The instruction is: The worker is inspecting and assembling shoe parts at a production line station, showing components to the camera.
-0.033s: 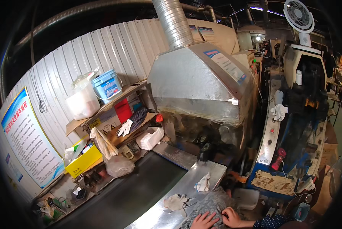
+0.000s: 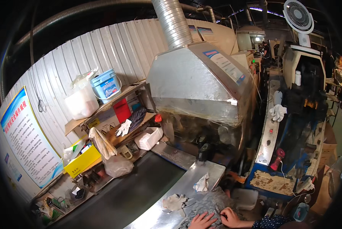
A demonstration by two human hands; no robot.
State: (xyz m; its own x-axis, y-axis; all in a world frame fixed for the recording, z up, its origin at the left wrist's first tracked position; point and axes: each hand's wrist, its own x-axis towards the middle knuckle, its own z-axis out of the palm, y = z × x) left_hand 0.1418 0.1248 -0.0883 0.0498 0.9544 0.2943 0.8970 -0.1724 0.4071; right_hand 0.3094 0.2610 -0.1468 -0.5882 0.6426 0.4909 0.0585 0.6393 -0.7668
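Observation:
My left hand (image 2: 202, 221) lies on grey fuzzy fabric (image 2: 207, 206) at the lower edge, its fingers spread and nothing held. Just to the right, my right hand (image 2: 229, 219) rests on the same fabric. Its fingers are loosely bent, with a gap between them and the thumb, and I see nothing in it. A dark dotted sleeve (image 2: 270, 221) covers that forearm. Ahead of the hands, a soiled pale work glove (image 2: 174, 202) sits on the shiny metal table (image 2: 152, 217). A crumpled white cloth or glove (image 2: 202, 183) is farther along it.
A dark conveyor belt (image 2: 140, 191) runs beside the table, below a metal hood (image 2: 194, 80). Left of the belt, shelving holds a blue bucket (image 2: 105, 87), a yellow box (image 2: 82, 162) and a white container (image 2: 149, 138). At right stands a blue-framed machine (image 2: 272, 185) with a fan (image 2: 298, 16) above.
The whole view has shifted very slightly. Both hands stay in the same pose on the grey fabric, and the things around them have not moved.

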